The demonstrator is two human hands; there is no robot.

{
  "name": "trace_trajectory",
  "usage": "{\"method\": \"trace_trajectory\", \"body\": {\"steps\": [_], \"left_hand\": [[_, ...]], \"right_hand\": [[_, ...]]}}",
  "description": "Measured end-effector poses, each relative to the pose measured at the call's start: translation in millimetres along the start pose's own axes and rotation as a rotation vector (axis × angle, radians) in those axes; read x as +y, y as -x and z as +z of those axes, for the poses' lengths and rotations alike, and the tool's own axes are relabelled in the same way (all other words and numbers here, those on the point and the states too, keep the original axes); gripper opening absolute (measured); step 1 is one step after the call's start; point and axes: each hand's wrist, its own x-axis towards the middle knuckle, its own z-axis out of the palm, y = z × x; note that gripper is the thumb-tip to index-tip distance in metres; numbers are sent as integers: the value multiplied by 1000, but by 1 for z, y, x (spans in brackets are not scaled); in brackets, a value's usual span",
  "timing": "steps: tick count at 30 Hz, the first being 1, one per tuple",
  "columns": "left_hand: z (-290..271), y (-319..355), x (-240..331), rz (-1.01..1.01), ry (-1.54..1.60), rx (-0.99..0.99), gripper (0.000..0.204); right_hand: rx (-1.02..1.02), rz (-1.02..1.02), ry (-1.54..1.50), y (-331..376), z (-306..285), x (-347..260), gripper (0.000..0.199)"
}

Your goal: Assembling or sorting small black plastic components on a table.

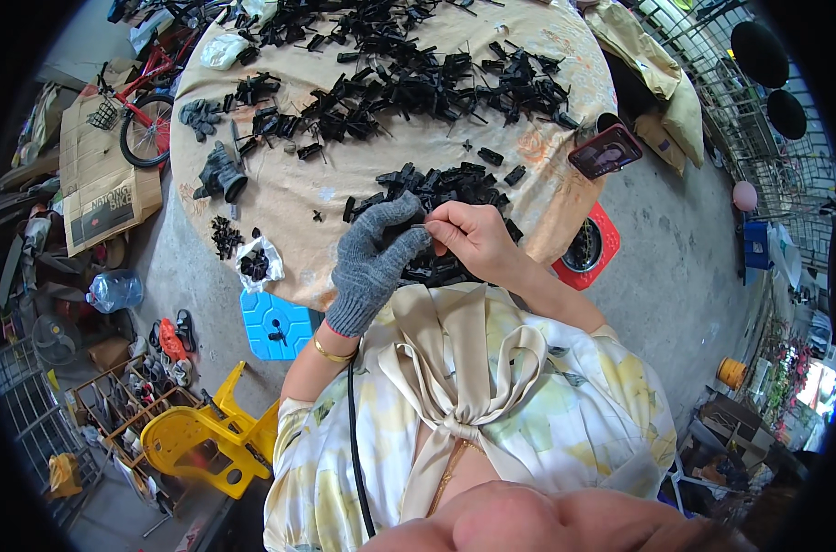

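Observation:
My left hand [376,258], in a grey knitted glove, is closed with thumb and fingers pressed together. Bare, my right hand [474,237] meets it fingertip to fingertip in a pinch. Whatever they hold between them is too small and covered to make out. Just beyond and beneath both hands lies a near pile of small black plastic parts [455,187] on the cloth-covered table [280,202]. A much larger heap of black parts [427,83], some with thin pins sticking out, spreads over the table's far half.
Two grey gloves [221,175] [200,118] lie at the table's left. Tiny black pieces [225,237] sit near a white wrapper [258,261] holding more. A phone [606,152] leans at the right edge. Below stand a blue stool [275,324], a red stool [606,235] and a yellow plastic chair [188,437].

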Motion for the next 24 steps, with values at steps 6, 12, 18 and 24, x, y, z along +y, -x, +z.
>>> {"method": "trace_trajectory", "body": {"steps": [6, 12, 18, 24], "left_hand": [[0, -9, 3, 386, -331, -16, 29], [-11, -11, -34, 358, -463, -88, 28], [-56, -41, -33, 81, -314, -218, 67], [-193, -156, -75, 213, -1252, 314, 70]], "right_hand": [[33, 150, -78, -4, 4, 7, 13], [-64, 306, -74, -10, 3, 36, 15], [-11, 165, 260, 5, -17, 23, 19], [30, 199, 392, 23, -22, 22, 15]]}}
